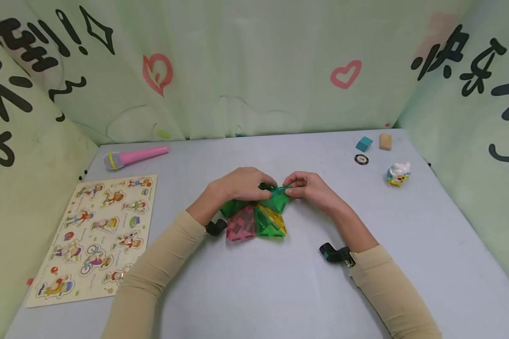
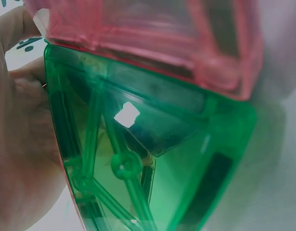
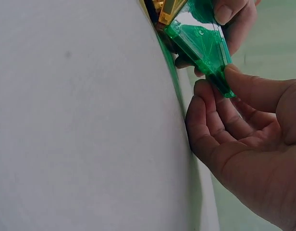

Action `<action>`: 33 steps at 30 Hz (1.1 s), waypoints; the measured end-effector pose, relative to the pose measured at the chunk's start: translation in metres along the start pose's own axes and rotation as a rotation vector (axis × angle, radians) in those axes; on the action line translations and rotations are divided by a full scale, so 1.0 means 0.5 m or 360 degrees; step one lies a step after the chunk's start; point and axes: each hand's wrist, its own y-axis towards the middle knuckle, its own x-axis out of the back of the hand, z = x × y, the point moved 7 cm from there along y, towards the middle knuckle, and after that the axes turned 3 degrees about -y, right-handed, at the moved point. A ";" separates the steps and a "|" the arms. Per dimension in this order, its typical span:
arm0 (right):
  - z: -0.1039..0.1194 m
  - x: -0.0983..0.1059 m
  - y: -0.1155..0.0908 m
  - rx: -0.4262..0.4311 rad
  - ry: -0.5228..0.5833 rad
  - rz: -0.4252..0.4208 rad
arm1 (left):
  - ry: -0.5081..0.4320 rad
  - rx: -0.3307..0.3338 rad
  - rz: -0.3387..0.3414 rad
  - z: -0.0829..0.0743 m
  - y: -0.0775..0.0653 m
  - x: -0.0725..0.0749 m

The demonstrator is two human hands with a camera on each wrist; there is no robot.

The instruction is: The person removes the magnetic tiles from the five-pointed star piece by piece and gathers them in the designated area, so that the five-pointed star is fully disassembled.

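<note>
A cluster of see-through magnetic tiles sits mid-table, with a pink tile (image 1: pixel 241 225), a green front tile (image 1: pixel 266 227) and a yellow tile (image 1: pixel 275 216) joined edge to edge. At its far side is a raised green tile (image 1: pixel 277 201). My right hand (image 1: pixel 311 190) pinches that tile's outer corner (image 3: pixel 225 89) between thumb and fingers. From the other side my left hand (image 1: pixel 246 183) holds the same tile, thumb on top in the right wrist view. Close up in the left wrist view, another green tile (image 2: pixel 186 183) meets a pink one (image 2: pixel 153 43); most left fingers are hidden there.
A cream puzzle board (image 1: pixel 125 202) with cartoon figures lies at left, below a pink toy microphone (image 1: pixel 142 154). At back right are a teal block (image 1: pixel 364 143), a wooden block (image 1: pixel 385 141), a black-and-white disc (image 1: pixel 361 159) and a small toy figure (image 1: pixel 398 173). Printed curtains surround the table.
</note>
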 end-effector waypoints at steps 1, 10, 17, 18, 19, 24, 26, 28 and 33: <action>0.000 0.001 0.000 -0.0001 0.0006 0.0003 | -0.0002 0.0004 0.0002 0.000 0.000 0.000; -0.007 0.005 0.002 -0.0002 0.0086 0.0023 | -0.0037 -0.0005 -0.0014 0.005 0.004 -0.002; -0.012 0.016 0.002 0.0033 0.0174 0.0042 | -0.0140 0.0032 -0.0038 0.008 0.003 -0.002; -0.013 0.019 0.001 0.0038 0.0184 0.0040 | -0.0162 0.0043 -0.0042 0.009 0.003 -0.001; -0.014 0.022 0.001 0.0041 0.0193 0.0041 | -0.0181 0.0051 -0.0047 0.010 0.003 -0.001; -0.026 0.050 0.000 0.0031 0.0220 0.0017 | -0.0202 0.0050 -0.0062 0.010 0.003 0.001; -0.033 0.067 -0.002 0.0024 0.0246 -0.0009 | -0.0206 0.0052 -0.0065 0.010 0.003 0.002; -0.039 0.087 -0.004 0.0016 0.0289 -0.0049 | -0.0211 0.0057 -0.0065 0.011 0.002 0.002; -0.050 0.135 -0.010 0.0014 0.0442 -0.0176 | -0.0213 0.0071 -0.0059 0.014 0.001 0.002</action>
